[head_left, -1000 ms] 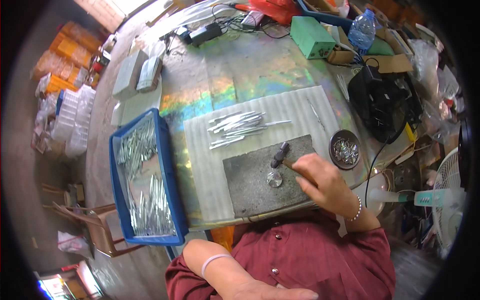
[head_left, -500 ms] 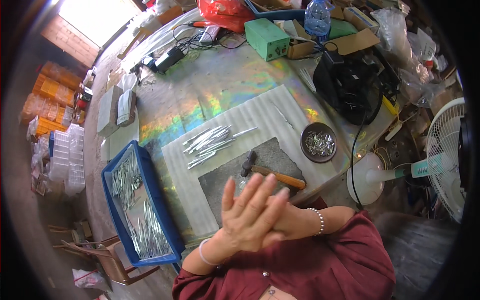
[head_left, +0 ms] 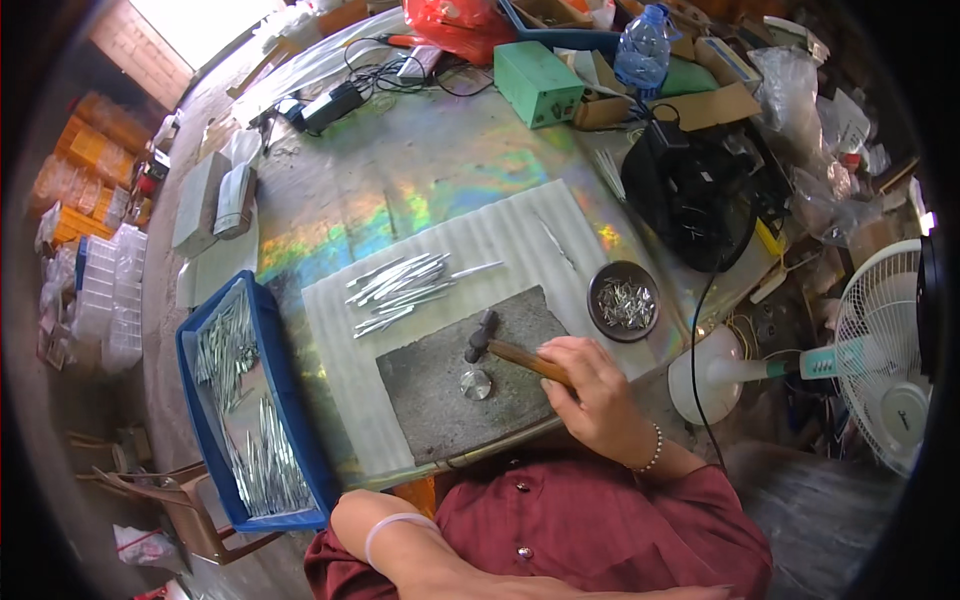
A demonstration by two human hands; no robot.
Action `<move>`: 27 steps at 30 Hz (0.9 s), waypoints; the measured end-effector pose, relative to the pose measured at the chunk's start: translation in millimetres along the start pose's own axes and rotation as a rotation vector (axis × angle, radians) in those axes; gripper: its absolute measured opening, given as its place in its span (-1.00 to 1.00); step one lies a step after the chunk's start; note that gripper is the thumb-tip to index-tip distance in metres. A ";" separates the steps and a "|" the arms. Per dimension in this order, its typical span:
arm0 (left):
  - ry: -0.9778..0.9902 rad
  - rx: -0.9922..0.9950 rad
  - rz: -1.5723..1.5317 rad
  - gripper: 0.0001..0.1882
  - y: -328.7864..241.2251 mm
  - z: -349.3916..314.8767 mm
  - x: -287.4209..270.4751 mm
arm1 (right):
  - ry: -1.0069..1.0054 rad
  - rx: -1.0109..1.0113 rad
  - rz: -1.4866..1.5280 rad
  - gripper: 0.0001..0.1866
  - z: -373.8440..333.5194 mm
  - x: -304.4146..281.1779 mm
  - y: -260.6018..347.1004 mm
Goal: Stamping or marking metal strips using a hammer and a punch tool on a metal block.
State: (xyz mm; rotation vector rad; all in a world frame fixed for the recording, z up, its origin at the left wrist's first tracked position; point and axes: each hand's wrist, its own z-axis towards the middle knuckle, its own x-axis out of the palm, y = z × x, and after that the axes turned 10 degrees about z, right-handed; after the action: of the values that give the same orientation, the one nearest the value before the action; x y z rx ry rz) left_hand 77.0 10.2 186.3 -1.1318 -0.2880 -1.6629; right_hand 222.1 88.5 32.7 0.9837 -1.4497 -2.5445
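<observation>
My right hand (head_left: 603, 402), with a beaded bracelet at its wrist, is closed on the wooden handle of a hammer (head_left: 520, 355), thumb on the near side and fingers on the far side. The hammer's dark metal head rests on a rough grey slab (head_left: 420, 375). Just in front of the head lies a shiny round metal piece (head_left: 475, 384). My left arm, with a white bangle, bends across my body to the lower edge. Only part of my left hand (head_left: 560, 588) shows there, its fingers mostly cut off. Past the slab, a pile of thin silvery strips (head_left: 400, 290) lies on a white foam sheet (head_left: 335, 350).
A blue tray (head_left: 300, 400) of silvery strips stands at the left. To the right are a dark bowl (head_left: 597, 320) of small metal bits and a fan (head_left: 895, 350). A green box (head_left: 540, 85), water bottle (head_left: 643, 55) and black bag (head_left: 690, 190) sit further back.
My hands were pressed together over the slab; they have parted. The right has gone onto the hammer handle, the left down to the lower edge. The view has shifted slightly.
</observation>
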 end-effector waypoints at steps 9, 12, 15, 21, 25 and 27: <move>-0.745 -0.034 1.759 -0.80 -68.0 -30.5 -80.1 | 0.189 0.061 -0.449 -0.53 -5.3 20.7 -20.1; -0.846 -0.365 2.044 -0.72 -89.7 -41.3 -185.3 | 0.210 0.098 -0.485 -0.66 -1.9 26.1 -21.3; -0.734 -0.524 2.260 -0.75 -97.0 -64.4 -254.3 | 0.238 0.167 -0.269 -0.60 -3.6 14.3 -9.8; -0.635 -0.751 2.457 -0.82 -96.6 -62.7 -288.8 | 0.196 0.271 -0.070 -0.54 -16.4 9.5 -22.6; -0.723 -0.384 2.248 -0.86 -88.9 -31.9 -233.3 | 0.225 0.233 -0.073 -0.59 -13.1 9.9 -27.1; -0.658 -0.110 2.212 -0.92 -77.4 -2.8 -164.5 | 0.218 0.220 -0.034 -0.60 -14.7 9.5 -33.6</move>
State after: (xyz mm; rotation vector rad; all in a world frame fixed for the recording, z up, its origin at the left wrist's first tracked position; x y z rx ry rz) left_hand 9.4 142.3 81.3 -1.0861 0.5621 0.6478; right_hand 231.1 92.9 -3.8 1.2806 -1.6841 -2.2466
